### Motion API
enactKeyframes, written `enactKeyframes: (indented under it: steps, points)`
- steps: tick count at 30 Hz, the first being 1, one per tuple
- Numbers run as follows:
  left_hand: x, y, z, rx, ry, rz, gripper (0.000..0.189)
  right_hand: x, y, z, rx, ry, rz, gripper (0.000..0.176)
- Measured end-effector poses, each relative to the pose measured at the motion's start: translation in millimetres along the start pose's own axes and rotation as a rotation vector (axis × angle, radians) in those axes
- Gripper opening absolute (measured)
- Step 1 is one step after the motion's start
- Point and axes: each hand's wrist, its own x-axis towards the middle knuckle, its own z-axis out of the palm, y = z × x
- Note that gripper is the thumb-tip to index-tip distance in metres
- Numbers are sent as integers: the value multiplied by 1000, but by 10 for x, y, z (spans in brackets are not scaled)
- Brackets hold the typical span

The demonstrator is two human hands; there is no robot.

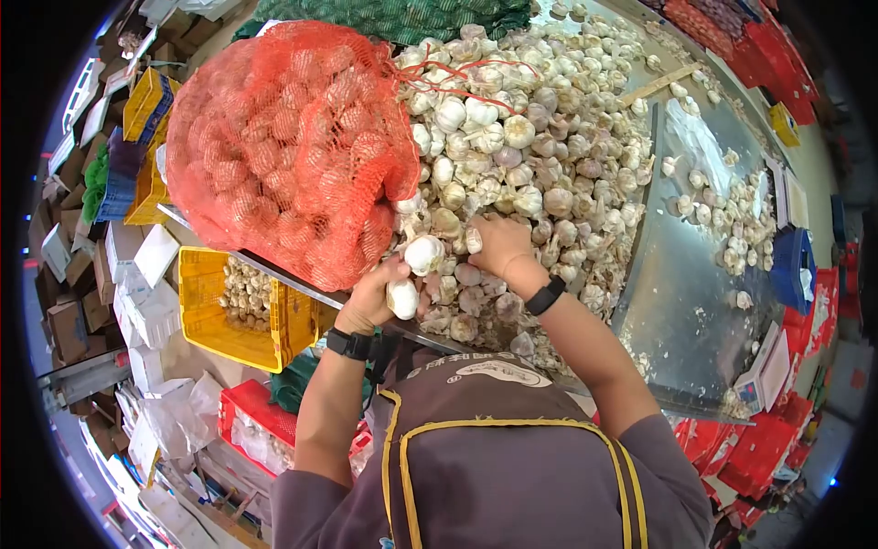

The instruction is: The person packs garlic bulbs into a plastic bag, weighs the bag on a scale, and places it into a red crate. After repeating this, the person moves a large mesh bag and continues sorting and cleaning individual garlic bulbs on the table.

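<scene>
My left hand [370, 297] is wrapped around white garlic bulbs near the front edge of the metal table. One clean bulb [402, 298] lies against its palm and fingers, and a second bulb [423, 255] sits at its fingertips. My right hand [504, 245] is on the garlic pile [558, 165] with its fingers curled. A small bulb [474, 240] shows at its thumb side, gripped between the fingers; the fingertips are partly hidden. Just beyond my left hand rests a full red mesh bag [283, 151] of garlic.
A yellow crate [197, 316] with garlic stands below the table's left edge, above a red crate [240, 403]. Green mesh sacks [393, 18] lie at the back. To the right are a metal tabletop [672, 320] with loose bulbs, a scale [764, 371] and a blue bin [794, 270].
</scene>
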Motion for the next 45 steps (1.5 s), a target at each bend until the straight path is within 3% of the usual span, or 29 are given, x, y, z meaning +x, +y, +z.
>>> enactKeyframes:
  steps: [4, 7, 8, 10, 11, 12, 14, 15, 17, 19, 20, 21, 22, 24, 25, 26, 28, 29, 31, 32, 33, 34, 36, 38, 40, 42, 43, 44, 45]
  points:
    - [-10, -30, 69, 3, -17, 42, 52, -45, 208, -143, 164, -62, 18, 51]
    - [102, -151, 277, 148, 265, 140, 41, -195, 548, 127, 1238, 30, -74, 54]
    - [161, -202, 340, 312, 424, 225, 38, -325, 541, 157, 1238, 39, -65, 54]
    - [273, -312, 632, 622, 416, 365, 37, -552, 508, 232, 2134, -485, -167, 50]
    - [340, -337, 824, 865, 326, 477, 43, -591, 594, 492, 2329, -541, -196, 48]
    - [386, -377, 928, 1294, 242, 590, 54, -718, 440, 423, 2455, -481, 53, 47]
    - [482, -577, 1099, 1550, 50, 814, 59, -794, 563, 802, 2657, -382, 47, 47]
    - [499, -626, 1203, 1569, 8, 803, 57, -885, 599, 822, 2658, -389, 42, 47]
    - [508, -637, 1276, 1589, -38, 792, 55, -1054, 771, 811, 2585, -137, -206, 50]
    - [511, -637, 1296, 1416, -37, 704, 50, -1092, 1266, 787, 2685, -240, -543, 51]
    - [508, -614, 1228, 1417, -45, 701, 50, -1186, 1373, 652, 2594, 85, -466, 51]
    - [486, -562, 1073, 1505, 44, 636, 46, -1327, 1518, 474, 2896, -21, -629, 56]
    - [462, -507, 911, 1591, 134, 570, 42, -1269, 1968, 572, 3043, -27, -972, 55]
    - [393, -400, 588, 1738, 365, 389, 36, -1564, 2154, 128, 3321, 354, -975, 69]
    - [338, -324, 510, 1785, 434, 253, 34, -1618, 2336, 86, 3088, 759, -967, 72]
    - [286, -269, 450, 1825, 505, 113, 33, -1624, 2405, 94, 3087, 763, -965, 72]
    - [244, -359, 197, 1858, 520, 137, 33, -1555, 2500, 175, 3067, 1050, -758, 65]
    - [251, -437, 85, 1892, 537, 162, 33, -1417, 2479, 209, 2902, 1009, -470, 53]
    - [291, -557, -53, 1879, 519, 223, 33, -985, 2293, 381, 2450, 584, -447, 42]
    - [315, -573, -83, 1869, 495, 294, 32, -847, 1858, 359, 1913, 655, 74, 37]
    - [325, -552, -94, 1869, 493, 292, 32, -819, 1340, 127, 1353, 535, -43, 37]
    - [326, -512, -114, 1729, 432, 342, 29, -637, 1184, 251, 1203, 442, -76, 40]
    - [322, -430, -159, 1588, 369, 388, 26, -384, 868, 446, 349, 510, -282, 44]
    - [298, -360, -220, 701, 420, 42, 19, -304, 682, 518, 239, 479, -237, 43]
    - [337, -351, -232, 477, 336, -18, 16, -304, 652, 478, 117, 448, -202, 42]
    - [423, -438, -64, 1109, 377, -3, 20, -354, 617, 391, 259, 361, -182, 41]
    - [470, -593, -54, 1330, 394, 180, 29, -342, 685, 461, 253, 359, -187, 41]
    - [526, -630, 58, 1323, 401, 185, 29, -318, 829, 584, 493, 388, -181, 40]
    - [564, -652, 192, 1581, 418, 122, 32, -346, 892, 571, 734, 408, -170, 38]
